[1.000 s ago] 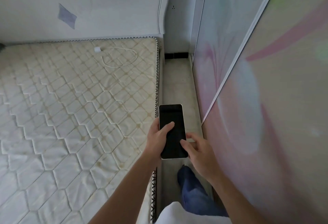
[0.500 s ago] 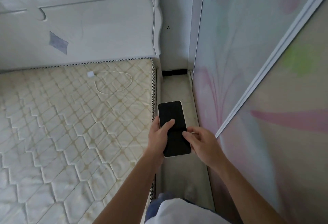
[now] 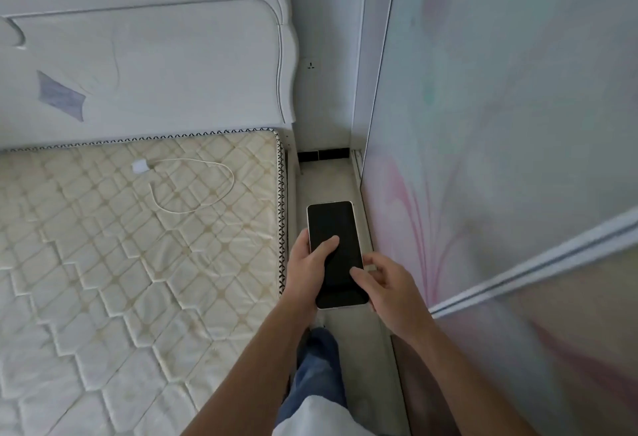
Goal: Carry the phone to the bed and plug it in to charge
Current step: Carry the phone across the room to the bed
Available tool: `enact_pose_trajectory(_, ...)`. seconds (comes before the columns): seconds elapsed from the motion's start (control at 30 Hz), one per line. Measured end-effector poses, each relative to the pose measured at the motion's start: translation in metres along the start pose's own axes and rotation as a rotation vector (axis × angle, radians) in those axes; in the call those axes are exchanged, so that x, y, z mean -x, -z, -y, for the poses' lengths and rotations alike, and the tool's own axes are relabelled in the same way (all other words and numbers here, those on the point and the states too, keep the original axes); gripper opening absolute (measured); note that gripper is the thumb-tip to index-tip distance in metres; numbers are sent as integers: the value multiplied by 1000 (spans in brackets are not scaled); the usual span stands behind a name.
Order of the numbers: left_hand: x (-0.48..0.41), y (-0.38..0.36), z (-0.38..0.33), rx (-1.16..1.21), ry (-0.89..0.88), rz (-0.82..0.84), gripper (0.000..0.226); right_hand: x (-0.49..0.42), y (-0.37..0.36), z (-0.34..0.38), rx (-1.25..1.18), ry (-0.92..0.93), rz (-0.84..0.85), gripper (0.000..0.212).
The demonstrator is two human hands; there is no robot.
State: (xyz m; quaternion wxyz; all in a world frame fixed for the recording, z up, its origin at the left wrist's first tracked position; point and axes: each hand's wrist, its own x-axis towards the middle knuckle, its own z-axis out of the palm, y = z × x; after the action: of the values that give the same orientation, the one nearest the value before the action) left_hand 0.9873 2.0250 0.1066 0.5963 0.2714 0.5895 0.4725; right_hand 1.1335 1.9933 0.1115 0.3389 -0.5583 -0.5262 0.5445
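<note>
2 sliding panels [image 3: 500, 107] (pink floral swirls) border a narrow pale floor strip [image 3: 328, 178]; black skirting [image 3: 322, 155] at its far end

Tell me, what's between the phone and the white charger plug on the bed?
Head view: between the phone and the charger plug lie the looped white cable, quilted mattress and its zigzag-trimmed edge.

A home bedroom: a bare quilted mattress [image 3: 138, 263] lies against a white carved headboard [image 3: 148, 66], and a narrow strip of floor [image 3: 331, 180] runs between the bed and floral-printed sliding wardrobe doors [image 3: 500, 125].
</note>
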Motion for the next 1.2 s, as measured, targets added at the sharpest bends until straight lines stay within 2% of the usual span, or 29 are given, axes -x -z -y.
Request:
enact_pose_trajectory(0.2,-101,3,-53,45,12,43,16,-108,-4,33,25,-14,11,13)
enact_pose_trajectory(0.43,-204,14,-118,29,-3,74,18,-218,-22,73,38,2,-16,8)
enact_pose_trajectory(0.6,-253,18,-149,29,-18,42,19,-271,-32,93,-43,0,-19,14)
enact_pose_trajectory(0.8,-303,20,-174,56,-27,46,22,-329,-33,101,-22,18,-19,10)
enact_pose_trajectory(1.0,-363,18,-194,75,-18,-36,24,-399,-34,103,13,22,-1,7)
enact_pose_trajectory(1.2,-437,11,-232,110,-16,-108,23,-496,-26,121,12,76,109,9)
